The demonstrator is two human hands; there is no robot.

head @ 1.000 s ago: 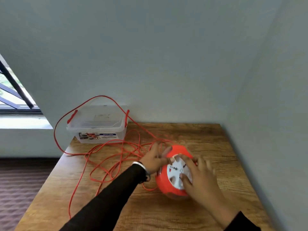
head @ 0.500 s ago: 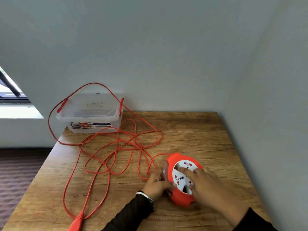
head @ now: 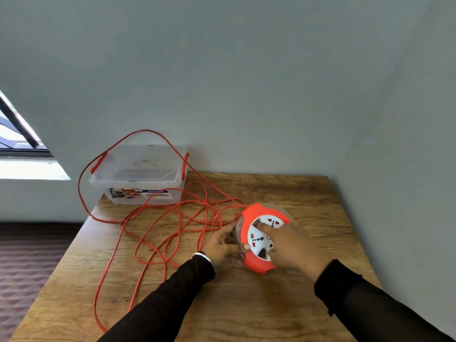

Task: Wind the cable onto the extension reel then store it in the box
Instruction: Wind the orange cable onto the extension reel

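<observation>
The left hand (head: 222,243) grips the left rim of the reel (head: 261,239), fingers curled round its edge, thumb by the white face. The right hand (head: 286,243) lies over the white socket face, a fingertip pressed into it as if to turn it; the fingers look bent, but how tightly they hold I cannot tell. The reel stands tilted on its edge on the desk (head: 246,304), near the right wall. The cable (head: 158,233) sprawls in loose orange loops to the left of the reel, one loop draped over the box (head: 138,178) at the desk's back left corner, another trailing off the front edge. The box lid looks shut. The reel seems light, hard plastic, best steadied by the rim; the cable is thin, limp and likely to snag or tangle.
</observation>
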